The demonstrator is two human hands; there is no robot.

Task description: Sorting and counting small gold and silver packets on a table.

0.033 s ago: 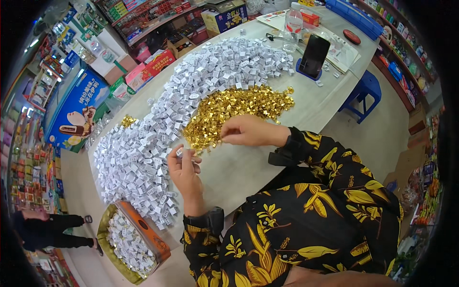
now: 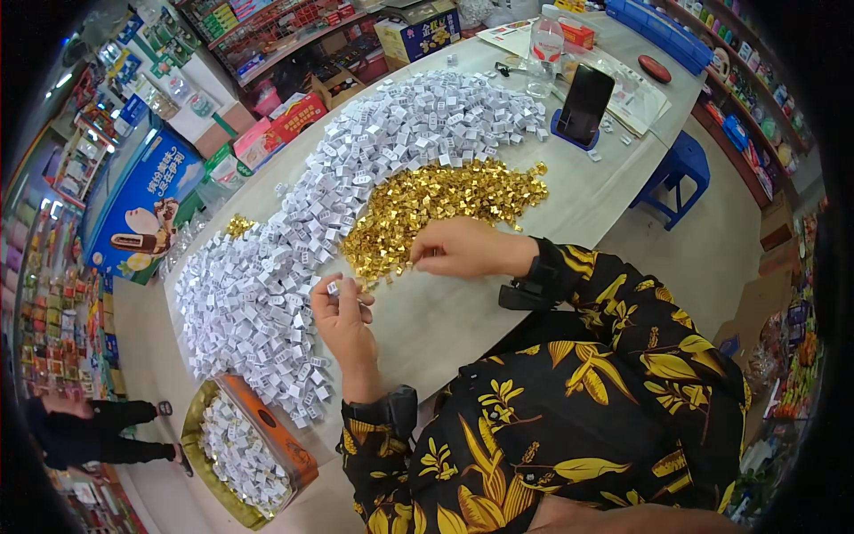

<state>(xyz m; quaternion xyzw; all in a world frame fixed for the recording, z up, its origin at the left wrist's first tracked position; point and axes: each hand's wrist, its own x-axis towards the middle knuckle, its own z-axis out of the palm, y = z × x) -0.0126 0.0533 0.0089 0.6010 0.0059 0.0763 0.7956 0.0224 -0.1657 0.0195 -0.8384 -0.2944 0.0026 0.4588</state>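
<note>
My left hand point(image 2: 349, 334) is raised over the table edge, a small white plastic piece point(image 2: 334, 287) pinched between thumb and fingers. Just right of it, my right hand point(image 2: 471, 247) hovers at the near edge of a pile of small shiny gold pieces point(image 2: 436, 209). Its fingers are bent together at the tips, and whatever they may hold is too small to make out. Behind and left of the gold spreads a long heap of small white pieces point(image 2: 253, 307), like the one in my left hand.
Below the table's left end stands an orange box point(image 2: 267, 418) with an olive lining, filled with white and some gold pieces. A phone point(image 2: 584, 105) on a blue stand, a clear bottle point(image 2: 544, 53) and papers lie far right. A blue stool point(image 2: 680, 182) stands beside the table.
My hands have barely shifted; the white piece in my left hand sits at a slightly different angle. At lower left, the bystander's arm has moved.
</note>
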